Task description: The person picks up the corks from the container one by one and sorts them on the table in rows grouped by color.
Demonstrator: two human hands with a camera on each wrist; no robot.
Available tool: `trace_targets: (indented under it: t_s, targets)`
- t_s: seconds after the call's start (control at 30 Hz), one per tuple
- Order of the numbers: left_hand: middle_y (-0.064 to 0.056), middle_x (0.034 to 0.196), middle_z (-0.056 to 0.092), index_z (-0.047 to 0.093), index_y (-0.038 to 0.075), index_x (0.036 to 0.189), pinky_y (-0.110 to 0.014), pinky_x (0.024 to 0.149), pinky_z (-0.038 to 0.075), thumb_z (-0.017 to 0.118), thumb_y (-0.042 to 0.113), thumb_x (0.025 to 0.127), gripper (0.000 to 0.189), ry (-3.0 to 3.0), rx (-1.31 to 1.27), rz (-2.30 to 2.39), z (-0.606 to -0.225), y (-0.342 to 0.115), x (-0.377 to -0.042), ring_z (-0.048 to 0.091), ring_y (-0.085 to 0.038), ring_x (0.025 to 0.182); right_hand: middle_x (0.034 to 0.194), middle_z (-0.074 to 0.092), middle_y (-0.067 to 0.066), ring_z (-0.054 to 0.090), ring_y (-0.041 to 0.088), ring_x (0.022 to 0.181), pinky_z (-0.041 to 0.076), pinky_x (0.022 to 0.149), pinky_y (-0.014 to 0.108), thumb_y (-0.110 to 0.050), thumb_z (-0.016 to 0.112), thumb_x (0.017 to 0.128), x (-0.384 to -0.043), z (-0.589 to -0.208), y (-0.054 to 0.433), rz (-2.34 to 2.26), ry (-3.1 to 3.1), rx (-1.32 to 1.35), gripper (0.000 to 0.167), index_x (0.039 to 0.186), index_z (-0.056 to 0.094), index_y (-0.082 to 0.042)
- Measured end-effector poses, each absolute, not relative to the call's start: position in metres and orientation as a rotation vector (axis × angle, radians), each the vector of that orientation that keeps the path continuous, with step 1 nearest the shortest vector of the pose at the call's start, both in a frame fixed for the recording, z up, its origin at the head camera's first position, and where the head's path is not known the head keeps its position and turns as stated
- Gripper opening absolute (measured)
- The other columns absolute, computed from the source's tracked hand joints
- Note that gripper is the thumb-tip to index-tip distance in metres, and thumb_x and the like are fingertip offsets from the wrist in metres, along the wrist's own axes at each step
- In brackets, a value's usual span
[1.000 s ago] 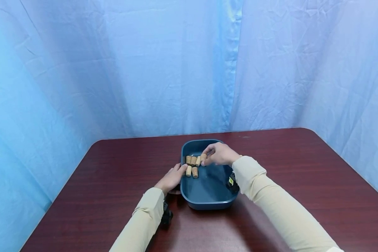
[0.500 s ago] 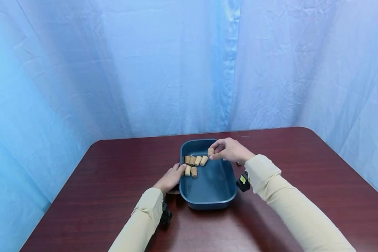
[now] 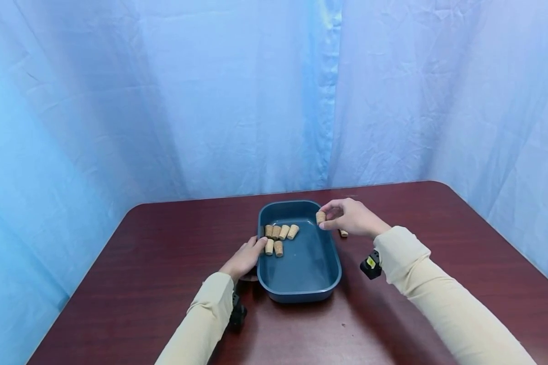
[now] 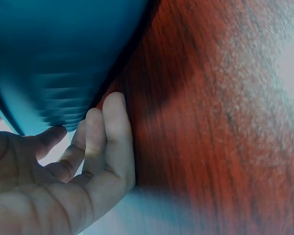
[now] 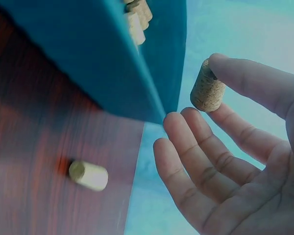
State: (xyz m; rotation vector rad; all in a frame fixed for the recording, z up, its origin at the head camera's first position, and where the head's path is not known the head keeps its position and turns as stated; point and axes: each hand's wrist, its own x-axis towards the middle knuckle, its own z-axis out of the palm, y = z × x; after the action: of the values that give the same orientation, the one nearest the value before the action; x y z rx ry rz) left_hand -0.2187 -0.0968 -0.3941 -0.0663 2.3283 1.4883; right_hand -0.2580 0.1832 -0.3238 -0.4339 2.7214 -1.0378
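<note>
A deep blue tray stands on the table with several cork stoppers lying at its left side in two rough rows. My left hand holds the tray's left side, the thumb at the rim and the other fingers against the outer wall. Over the tray's right rim, my right hand pinches a cork stopper between thumb and forefinger; its other fingers are spread. Another cork stopper lies on the table just outside the tray's right wall, below the right hand.
The dark red-brown wooden table extends around the tray on all sides. Light blue curtains hang behind and beside it. A black wrist camera sits under the right cuff, another under the left.
My right hand has lifted the cork stopper from beside the upper row and carried it right, to the tray's right rim. The left hand keeps its place on the tray.
</note>
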Motion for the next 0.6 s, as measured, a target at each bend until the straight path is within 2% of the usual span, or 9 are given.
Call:
trace_targets:
  t_s: [0.27, 0.6]
  targets:
    - [-0.024, 0.156, 0.029, 0.019, 0.005, 0.162, -0.045, 0.075, 0.061, 0.034, 0.043, 0.111, 0.066, 2.35, -0.057, 1.477, -0.395, -0.098, -0.218, 0.055, -0.039, 0.12, 0.105, 0.068, 0.01, 0.064, 0.025, 0.093, 0.053, 0.081, 0.041, -0.021, 0.075, 0.093, -0.253, -0.332, 0.202, -1.021, 2.746, -0.421, 0.033, 0.12, 0.068, -0.003]
    - [-0.024, 0.155, 0.031, 0.02, 0.006, 0.162, -0.044, 0.073, 0.061, 0.034, 0.043, 0.111, 0.065, 2.354, -0.054, 1.471, -0.396, -0.096, -0.219, 0.057, -0.038, 0.116, 0.104, 0.069, 0.011, 0.064, 0.03, 0.101, 0.055, 0.084, 0.044, -0.017, 0.078, 0.089, -0.244, -0.354, 0.223, -0.966, 2.81, -0.471, 0.035, 0.119, 0.07, -0.001]
